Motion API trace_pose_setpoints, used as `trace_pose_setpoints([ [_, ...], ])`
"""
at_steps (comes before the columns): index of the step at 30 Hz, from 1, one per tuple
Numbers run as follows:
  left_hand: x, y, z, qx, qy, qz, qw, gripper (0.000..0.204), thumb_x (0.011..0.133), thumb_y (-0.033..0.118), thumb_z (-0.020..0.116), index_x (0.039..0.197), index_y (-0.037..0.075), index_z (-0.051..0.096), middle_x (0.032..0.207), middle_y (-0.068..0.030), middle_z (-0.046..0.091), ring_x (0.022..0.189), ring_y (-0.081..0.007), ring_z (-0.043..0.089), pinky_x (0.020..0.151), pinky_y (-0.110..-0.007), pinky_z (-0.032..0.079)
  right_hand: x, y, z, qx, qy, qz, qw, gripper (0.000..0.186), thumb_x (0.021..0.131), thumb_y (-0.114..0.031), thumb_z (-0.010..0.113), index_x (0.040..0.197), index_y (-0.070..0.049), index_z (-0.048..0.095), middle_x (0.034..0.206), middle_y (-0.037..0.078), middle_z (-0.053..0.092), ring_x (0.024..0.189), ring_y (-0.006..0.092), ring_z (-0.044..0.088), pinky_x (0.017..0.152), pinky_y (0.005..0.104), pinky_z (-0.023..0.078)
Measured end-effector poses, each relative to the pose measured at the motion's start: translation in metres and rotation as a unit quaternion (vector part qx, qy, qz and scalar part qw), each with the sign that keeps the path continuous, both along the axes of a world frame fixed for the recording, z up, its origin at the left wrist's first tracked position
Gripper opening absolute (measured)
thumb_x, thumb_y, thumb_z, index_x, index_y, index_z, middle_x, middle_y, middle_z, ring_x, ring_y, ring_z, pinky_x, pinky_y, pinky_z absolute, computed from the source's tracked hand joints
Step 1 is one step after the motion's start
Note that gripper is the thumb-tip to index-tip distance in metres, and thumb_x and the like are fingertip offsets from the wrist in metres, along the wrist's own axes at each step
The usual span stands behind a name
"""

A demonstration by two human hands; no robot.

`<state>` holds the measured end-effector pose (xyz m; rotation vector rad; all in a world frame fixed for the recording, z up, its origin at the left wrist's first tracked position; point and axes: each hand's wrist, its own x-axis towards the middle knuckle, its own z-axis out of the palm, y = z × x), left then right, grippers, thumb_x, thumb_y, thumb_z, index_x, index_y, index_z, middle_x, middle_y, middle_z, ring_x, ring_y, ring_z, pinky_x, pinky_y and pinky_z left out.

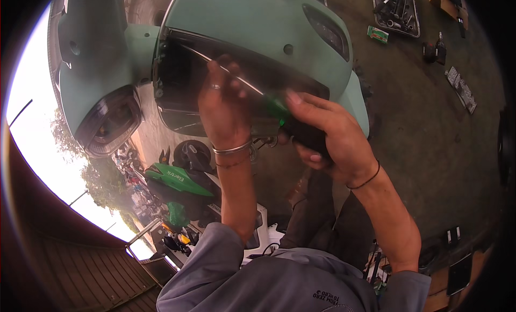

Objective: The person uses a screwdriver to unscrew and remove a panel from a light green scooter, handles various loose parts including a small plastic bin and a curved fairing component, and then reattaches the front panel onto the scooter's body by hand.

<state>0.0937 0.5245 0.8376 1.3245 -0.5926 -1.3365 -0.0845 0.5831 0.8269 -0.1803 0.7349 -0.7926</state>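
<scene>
**Hands on the dark windscreen of a green scooter front**

From my feed, both hands are up at the pale green scooter front panel (258, 22), working on the smoked, dark windscreen (183, 81) set into it. My left hand (223, 105) lies flat against the screen, fingers spread and pointing away from me, a ring on one finger and a metal bangle at the wrist; it presses or steadies the glassy surface rather than closing round anything. My right hand (328, 135) is curled tightly round a dark-handled tool (303, 135) with a bright green collar near its tip (a screwdriver, I judge, though the business end is hidden behind the fingers), and the tip meets the lower right edge of the screen.

As to progress, I judge the job to be midway: the screen sits in place on the panel, held by hand, while one fixing at its lower edge is being worked. Whether that fixing is going in or coming out, I cannot tell.

The screen itself looks glossy and near black, with a bright reflected streak across it and a thin pale rim along its top.

To the left hangs a headlamp housing (110, 121); far right on the concrete floor lies a tray of tools (395, 11).
</scene>
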Motion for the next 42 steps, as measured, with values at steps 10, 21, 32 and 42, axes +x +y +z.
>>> trace_pose_setpoints([
  [10, 0.008, 0.002, 0.003, -0.011, 0.005, -0.028, 1.000, 0.030, 0.102, 0.026, 0.055, 0.118, 0.001, 0.052, 0.092, -0.0045, 0.056, 0.072, -0.0084, 0.046, 0.060, -0.021, 0.041, 0.000, 0.002, 0.013, 0.005, -0.023, -0.017, 1.000, 0.040, 0.096, -0.028, 0.061, 0.125, 0.000, 0.061, 0.078, 0.004, 0.062, 0.055, 0.0087, 0.051, 0.045, 0.0260, 0.040],
  [21, 0.020, 0.003, 0.004, -0.005, 0.010, -0.043, 0.999, 0.028, 0.101, 0.024, 0.056, 0.117, 0.000, 0.055, 0.094, -0.0049, 0.057, 0.072, -0.0082, 0.048, 0.061, -0.021, 0.042, 0.016, 0.013, 0.009, -0.266, 0.342, -0.046, 0.900, 0.043, 0.095, -0.027, 0.061, 0.129, -0.001, 0.059, 0.081, 0.009, 0.063, 0.054, 0.0107, 0.051, 0.045, 0.0249, 0.040],
  [32, 0.029, 0.006, 0.006, -0.009, 0.051, -0.086, 0.995, 0.033, 0.101, 0.025, 0.055, 0.122, -0.001, 0.053, 0.097, -0.0062, 0.058, 0.079, -0.0092, 0.053, 0.067, -0.022, 0.046, 0.037, 0.018, 0.006, -0.469, 0.579, -0.112, 0.657, 0.037, 0.093, -0.019, 0.067, 0.123, 0.001, 0.061, 0.084, 0.006, 0.064, 0.060, 0.0078, 0.058, 0.048, 0.0257, 0.045],
  [42, 0.068, 0.052, -0.002, 0.057, 0.076, -0.124, 0.988, 0.045, 0.095, 0.006, 0.056, 0.136, -0.006, 0.042, 0.127, -0.0193, 0.057, 0.116, -0.0266, 0.060, 0.103, -0.035, 0.049, 0.042, 0.021, 0.012, -0.462, 0.586, -0.103, 0.657, 0.033, 0.092, -0.015, 0.068, 0.120, 0.003, 0.063, 0.088, 0.002, 0.064, 0.063, 0.0081, 0.059, 0.053, 0.0231, 0.047],
])
